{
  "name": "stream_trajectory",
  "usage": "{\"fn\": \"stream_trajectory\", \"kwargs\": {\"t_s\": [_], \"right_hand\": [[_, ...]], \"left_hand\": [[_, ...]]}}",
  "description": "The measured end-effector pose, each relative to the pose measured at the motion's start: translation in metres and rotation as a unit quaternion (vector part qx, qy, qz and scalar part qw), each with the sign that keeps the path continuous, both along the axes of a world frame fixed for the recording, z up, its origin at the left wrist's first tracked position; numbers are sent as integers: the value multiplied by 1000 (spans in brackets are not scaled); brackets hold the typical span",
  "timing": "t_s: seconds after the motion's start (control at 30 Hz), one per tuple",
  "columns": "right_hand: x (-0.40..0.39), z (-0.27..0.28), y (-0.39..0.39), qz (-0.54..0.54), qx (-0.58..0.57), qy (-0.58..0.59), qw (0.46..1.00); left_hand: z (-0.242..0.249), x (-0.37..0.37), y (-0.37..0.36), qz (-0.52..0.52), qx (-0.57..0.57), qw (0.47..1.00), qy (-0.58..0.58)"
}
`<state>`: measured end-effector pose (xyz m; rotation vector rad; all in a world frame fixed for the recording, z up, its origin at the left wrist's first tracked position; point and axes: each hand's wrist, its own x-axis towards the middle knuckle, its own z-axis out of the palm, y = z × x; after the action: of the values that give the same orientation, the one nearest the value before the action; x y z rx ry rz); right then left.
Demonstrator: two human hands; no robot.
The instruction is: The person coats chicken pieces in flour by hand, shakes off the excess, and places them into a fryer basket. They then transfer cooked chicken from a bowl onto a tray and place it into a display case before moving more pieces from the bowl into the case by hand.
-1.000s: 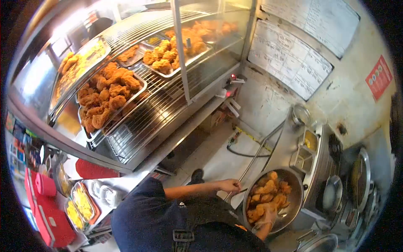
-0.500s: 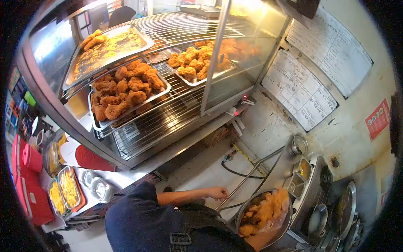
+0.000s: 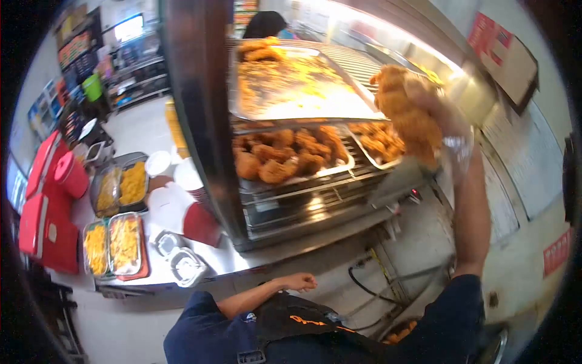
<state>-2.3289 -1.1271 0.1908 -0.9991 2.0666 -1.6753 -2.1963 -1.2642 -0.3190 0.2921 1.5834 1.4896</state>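
My right hand (image 3: 438, 109), in what looks like a clear plastic glove, is raised in front of the display case and closed around pieces of fried chicken (image 3: 400, 103). It is just right of the upper tray (image 3: 350, 84), where crumbs and a few fried pieces lie at the far left corner. My left hand (image 3: 298, 282) is low in front of my apron, fingers curled, nothing visible in them. On the rack below are fried chicken pieces (image 3: 276, 171) in one tray and smaller fried pieces (image 3: 379, 142) in another. More fried food (image 3: 401, 332) shows partly behind my right arm.
The case's dark post (image 3: 203, 121) stands left of the trays. On the left counter are yellow food containers (image 3: 125, 242), clear plastic boxes (image 3: 187, 267), paper tubs (image 3: 159, 162) and a red cooler (image 3: 48, 233). Paper sheets hang on the right wall (image 3: 533, 158).
My right hand has risen from the bowl of fried chicken to the upper shelf, carrying pieces. The view has swung left, and my left hand stays low, curled.
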Motion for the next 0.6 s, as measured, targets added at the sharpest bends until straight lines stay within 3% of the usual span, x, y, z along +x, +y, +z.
{"fn": "stream_trajectory", "kwargs": {"t_s": [0.13, 0.2, 0.33, 0.37, 0.47, 0.53, 0.57, 0.6], "right_hand": [[-102, 16, -74, 35, 122, 74, 989], [-163, 10, -104, 124, 92, 144, 977], [-184, 9, -151, 56, 141, 184, 971], [-184, 6, -155, 20, 212, 295, 931], [-217, 14, -164, 77, 278, 388, 875], [-189, 22, -171, -139, 406, 355, 831], [-169, 22, -163, -189, 353, 342, 850], [-196, 30, -158, -195, 400, 331, 832]], "left_hand": [[0, 10, -42, 62, 4, 998, 5], [-3, 11, -58, 84, 8, 996, 6], [-9, 12, -76, 132, 29, 991, 13], [-12, 11, -78, 135, 39, 990, 9], [2, 7, -83, 125, 27, 992, 16], [8, 2, -83, 108, 3, 994, 28], [6, 0, -80, 106, 21, 994, 14], [5, 0, -75, 102, 37, 994, -2]]}}
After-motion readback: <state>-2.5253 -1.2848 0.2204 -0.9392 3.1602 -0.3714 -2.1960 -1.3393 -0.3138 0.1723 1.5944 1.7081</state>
